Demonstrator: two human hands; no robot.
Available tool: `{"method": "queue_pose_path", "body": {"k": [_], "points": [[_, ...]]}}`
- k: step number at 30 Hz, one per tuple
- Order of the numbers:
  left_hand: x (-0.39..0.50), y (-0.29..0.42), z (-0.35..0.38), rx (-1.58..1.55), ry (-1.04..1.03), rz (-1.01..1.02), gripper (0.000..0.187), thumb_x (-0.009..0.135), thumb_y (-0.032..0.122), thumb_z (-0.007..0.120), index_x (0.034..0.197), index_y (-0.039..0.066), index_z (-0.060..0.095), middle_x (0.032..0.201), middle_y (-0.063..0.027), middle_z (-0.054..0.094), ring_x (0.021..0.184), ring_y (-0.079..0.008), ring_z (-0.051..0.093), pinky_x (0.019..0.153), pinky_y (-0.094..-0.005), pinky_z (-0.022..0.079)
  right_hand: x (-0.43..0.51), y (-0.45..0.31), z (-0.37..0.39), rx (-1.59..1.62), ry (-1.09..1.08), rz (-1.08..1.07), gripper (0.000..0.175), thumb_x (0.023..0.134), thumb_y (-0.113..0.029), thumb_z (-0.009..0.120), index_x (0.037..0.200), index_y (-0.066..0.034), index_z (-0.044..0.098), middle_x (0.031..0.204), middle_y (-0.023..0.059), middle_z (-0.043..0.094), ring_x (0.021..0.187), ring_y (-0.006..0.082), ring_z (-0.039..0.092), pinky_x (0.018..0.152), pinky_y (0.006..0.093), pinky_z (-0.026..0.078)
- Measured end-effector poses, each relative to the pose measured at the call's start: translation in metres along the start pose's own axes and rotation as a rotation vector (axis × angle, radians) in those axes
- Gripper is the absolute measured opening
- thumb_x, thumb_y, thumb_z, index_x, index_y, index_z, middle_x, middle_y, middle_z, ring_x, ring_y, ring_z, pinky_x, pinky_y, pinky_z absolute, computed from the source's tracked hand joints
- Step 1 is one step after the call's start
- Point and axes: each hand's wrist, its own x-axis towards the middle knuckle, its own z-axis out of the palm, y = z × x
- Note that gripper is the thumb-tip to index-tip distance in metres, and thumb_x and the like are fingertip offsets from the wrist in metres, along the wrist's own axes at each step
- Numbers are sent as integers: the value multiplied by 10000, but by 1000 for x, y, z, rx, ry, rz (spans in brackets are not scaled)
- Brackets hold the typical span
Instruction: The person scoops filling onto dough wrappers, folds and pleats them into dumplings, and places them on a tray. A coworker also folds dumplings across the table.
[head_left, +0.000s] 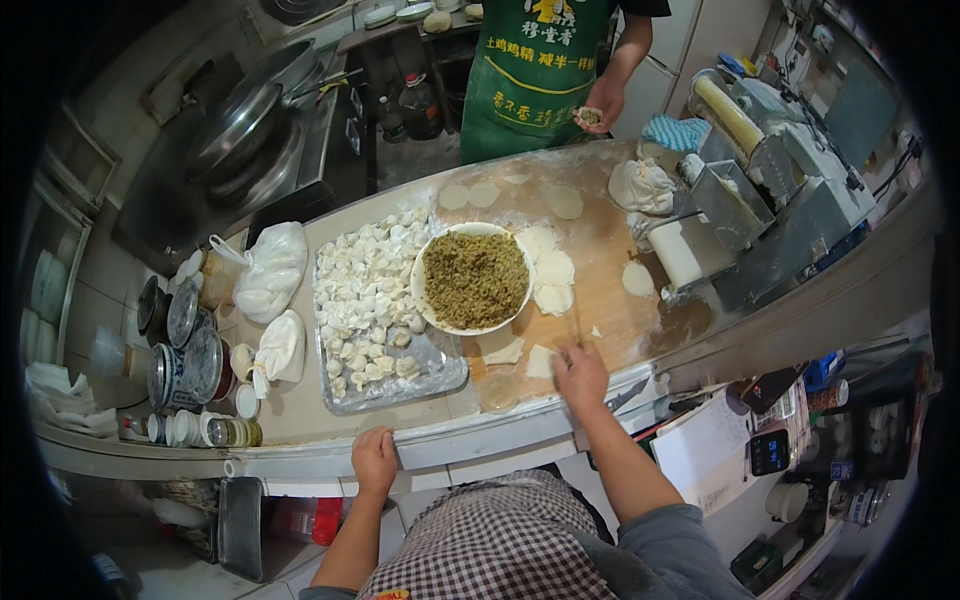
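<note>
My right hand (581, 379) is at the front of the floured wooden board (607, 322), its fingers beside a piece of flat dough wrapper (540, 361). A thin, blurred stick-like shape rises above the fingers; whether they grip it is unclear. My left hand (373, 459) rests at the counter's front edge with its fingers curled in and nothing visible in them. Between and beyond my hands, a white bowl (417, 300) holds brown-green minced filling (475, 279). Left of it, a metal tray (431, 386) carries many floured dumplings (367, 277). More round wrappers (555, 281) overlap right of the bowl.
Opposite, a person in a green apron (525, 90) holds a filled wrapper (590, 117) in one hand. A dough-rolling machine (739, 180) stands at right, a knife (628, 394) near the front edge. Plastic bags (274, 270) and jars (202, 367) crowd the left.
</note>
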Motion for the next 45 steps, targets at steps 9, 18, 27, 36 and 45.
{"method": "queue_pose_path", "body": {"k": [9,18,27,36,45], "points": [[11,35,21,-472,122,-436,232,978,170,532,955,-3,685,890,-107,700,837,-242,664,856,-384,518,30,0,-18,14,-291,-227,210,727,-176,743,886,-78,646,961,130,587,978,329,578,799,437,490],[85,221,67,-1572,-761,-786,380,1039,279,473,1226,-43,545,1140,-182,633,982,-252,659,852,-365,564,24,-35,-61,287,-159,-381,172,736,-115,681,848,-70,558,830,136,587,802,339,593,683,427,490],[123,259,67,-1537,-580,-596,284,1041,178,440,1211,-22,549,1135,-129,649,1029,-236,642,897,-373,535,-10,-37,-97,383,-123,-478,199,835,-170,708,1014,-90,679,920,117,611,753,307,616,652,386,506],[116,251,55,-851,-847,-119,282,1034,210,491,1181,15,632,1011,-3,655,927,-76,568,846,-266,467,50,-40,-102,865,-722,-86,272,907,-179,687,1109,2,684,1017,35,674,888,68,585,759,240,485],[108,256,51,-1205,-675,-514,310,1035,205,479,1270,28,573,1133,-43,663,1007,-142,640,895,-308,506,59,-23,-113,380,-325,-202,239,880,-193,688,1054,-30,707,877,119,640,755,222,620,707,321,499]]}}
